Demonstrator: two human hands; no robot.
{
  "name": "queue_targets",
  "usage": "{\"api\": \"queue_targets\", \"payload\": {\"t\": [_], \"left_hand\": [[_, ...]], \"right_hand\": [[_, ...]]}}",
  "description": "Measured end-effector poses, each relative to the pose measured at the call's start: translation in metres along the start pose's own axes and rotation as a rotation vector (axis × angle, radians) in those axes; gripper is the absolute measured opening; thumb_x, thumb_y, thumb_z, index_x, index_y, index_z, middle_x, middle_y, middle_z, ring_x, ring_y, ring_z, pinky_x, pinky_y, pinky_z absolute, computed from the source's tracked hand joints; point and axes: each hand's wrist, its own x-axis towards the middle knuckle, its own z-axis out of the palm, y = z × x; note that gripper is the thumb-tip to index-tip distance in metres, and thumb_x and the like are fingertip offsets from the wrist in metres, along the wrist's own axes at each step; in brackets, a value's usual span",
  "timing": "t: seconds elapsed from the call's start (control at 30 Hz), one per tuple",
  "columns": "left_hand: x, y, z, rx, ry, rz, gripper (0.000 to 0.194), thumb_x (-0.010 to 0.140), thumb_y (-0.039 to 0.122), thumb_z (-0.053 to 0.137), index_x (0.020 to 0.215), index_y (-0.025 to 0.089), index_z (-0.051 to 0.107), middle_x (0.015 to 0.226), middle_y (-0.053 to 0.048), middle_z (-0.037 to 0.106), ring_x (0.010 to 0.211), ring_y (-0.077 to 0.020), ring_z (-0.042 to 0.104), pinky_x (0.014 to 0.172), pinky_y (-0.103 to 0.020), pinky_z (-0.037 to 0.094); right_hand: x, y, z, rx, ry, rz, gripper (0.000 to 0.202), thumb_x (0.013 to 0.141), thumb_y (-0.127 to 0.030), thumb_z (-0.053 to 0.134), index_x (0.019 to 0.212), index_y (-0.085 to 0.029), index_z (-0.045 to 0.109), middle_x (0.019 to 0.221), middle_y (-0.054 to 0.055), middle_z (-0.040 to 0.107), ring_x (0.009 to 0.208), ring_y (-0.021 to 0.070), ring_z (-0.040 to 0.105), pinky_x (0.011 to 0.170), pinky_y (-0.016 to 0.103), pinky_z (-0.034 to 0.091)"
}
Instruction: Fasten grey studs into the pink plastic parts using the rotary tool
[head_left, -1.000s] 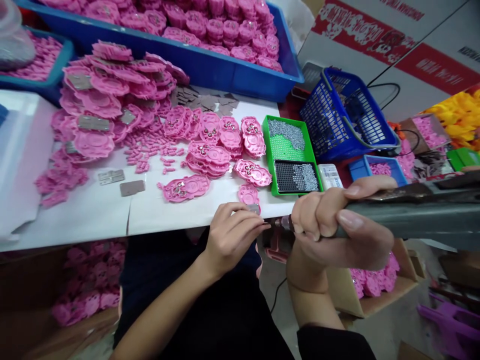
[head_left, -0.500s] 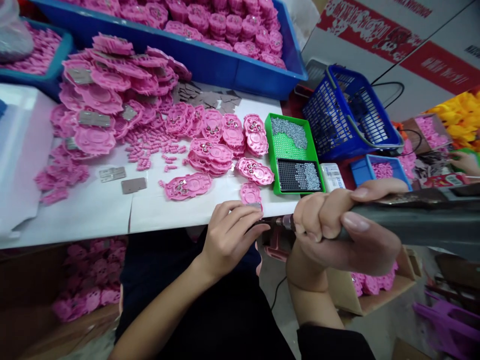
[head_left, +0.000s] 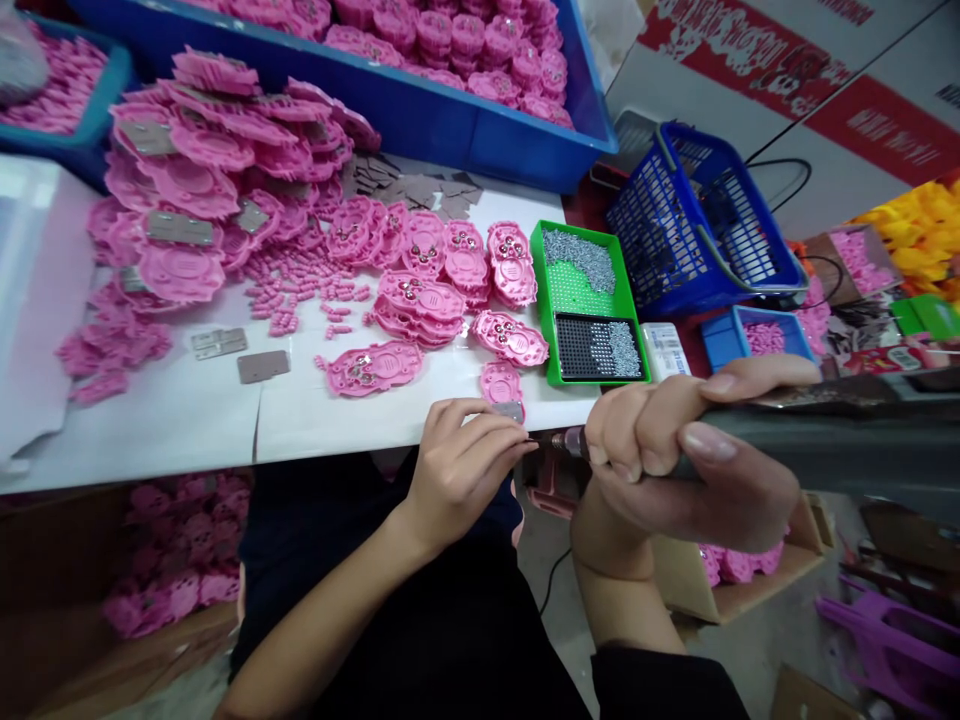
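My right hand (head_left: 690, 450) is wrapped round a dark power screwdriver (head_left: 847, 430) lying sideways, its tip pointing left. At that tip the fingers of my left hand (head_left: 465, 465) are pinched together; what they hold is too small to make out. Just above my left fingertips, at the table edge, lies a pink plastic part (head_left: 500, 383) with a grey metal plate (head_left: 510, 410) on its lower end. Further up, a green tray (head_left: 551, 300) holds many small screws and a black perforated plate (head_left: 575, 350). Pink parts with metal contacts (head_left: 375, 370) lie to its left.
A large pile of pink parts (head_left: 187, 180) stands at the left, near two loose metal plates (head_left: 262, 367). A long blue bin (head_left: 480, 150) runs along the back. To the right are a blue basket (head_left: 652, 220) and a small blue tray (head_left: 799, 340).
My left fingers have closed together more and shifted slightly off the metal plate, which now shows more. My right hand and the screwdriver have hardly moved. A person's hand at the far right is gone.
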Motion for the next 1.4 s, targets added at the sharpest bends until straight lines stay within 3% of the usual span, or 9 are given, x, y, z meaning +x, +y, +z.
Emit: {"api": "queue_targets", "payload": {"t": [0.33,0.57,0.7,0.77,0.97,1.13,1.4], "left_hand": [[-0.001,0.004,-0.006,0.092,-0.044,0.062,0.011,0.096,0.014,0.072,0.106,0.019,0.070,0.100,-0.004,0.082,0.096,-0.0230,0.068,0.090,-0.041,0.046],[-0.002,-0.001,-0.002,0.121,-0.058,0.037,0.010,0.098,0.019,0.071,0.108,0.021,0.070,0.103,-0.005,0.081,0.099,-0.0240,0.068,0.092,-0.042,0.046],[-0.004,-0.016,0.004,0.159,-0.111,-0.029,0.046,0.091,0.044,0.079,0.126,0.019,0.065,0.115,-0.012,0.078,0.112,-0.0307,0.068,0.093,-0.043,0.049],[-0.005,-0.021,0.006,0.193,-0.159,-0.061,0.059,0.087,0.049,0.082,0.133,0.018,0.062,0.118,-0.015,0.077,0.117,-0.0333,0.067,0.093,-0.044,0.050],[-0.004,-0.025,0.008,0.263,-0.218,-0.105,0.058,0.082,0.033,0.089,0.131,0.018,0.061,0.119,-0.015,0.075,0.118,-0.0339,0.067,0.093,-0.044,0.051],[0.001,-0.026,0.008,0.268,-0.234,-0.121,0.061,0.080,0.032,0.090,0.132,0.018,0.061,0.116,-0.014,0.074,0.116,-0.0342,0.067,0.089,-0.043,0.051],[0.004,-0.026,0.008,0.238,-0.241,-0.158,0.065,0.079,0.032,0.091,0.133,0.019,0.059,0.115,-0.012,0.075,0.117,-0.0330,0.066,0.088,-0.042,0.049]], "right_hand": [[-0.003,0.009,0.012,0.059,0.080,-0.053,0.011,0.084,-0.019,0.062,0.090,-0.026,0.057,0.049,-0.010,0.039,0.033,0.0072,0.031,0.034,0.024,0.034],[-0.003,0.013,0.014,-0.003,0.150,-0.031,0.014,0.083,-0.024,0.067,0.088,-0.029,0.055,0.047,-0.011,0.040,0.032,0.0087,0.030,0.035,0.026,0.034],[0.001,0.032,0.013,0.005,0.123,-0.051,0.017,0.084,-0.027,0.069,0.090,-0.029,0.053,0.047,-0.011,0.041,0.031,0.0095,0.031,0.035,0.026,0.033],[0.004,0.045,0.013,-0.017,0.149,-0.059,0.017,0.084,-0.029,0.068,0.091,-0.030,0.052,0.047,-0.012,0.042,0.031,0.0099,0.031,0.037,0.027,0.036],[0.008,0.075,0.017,-0.009,0.183,-0.024,0.022,0.081,-0.031,0.070,0.093,-0.031,0.052,0.046,-0.013,0.041,0.031,0.0105,0.031,0.036,0.028,0.035],[0.007,0.080,0.018,0.036,0.114,-0.012,0.021,0.083,-0.027,0.069,0.097,-0.032,0.053,0.048,-0.013,0.040,0.032,0.0102,0.030,0.037,0.028,0.035],[0.010,0.086,0.020,-0.104,0.159,0.018,0.032,0.082,-0.041,0.072,0.096,-0.031,0.045,0.047,-0.014,0.034,0.031,0.0098,0.027,0.038,0.030,0.036]]}}
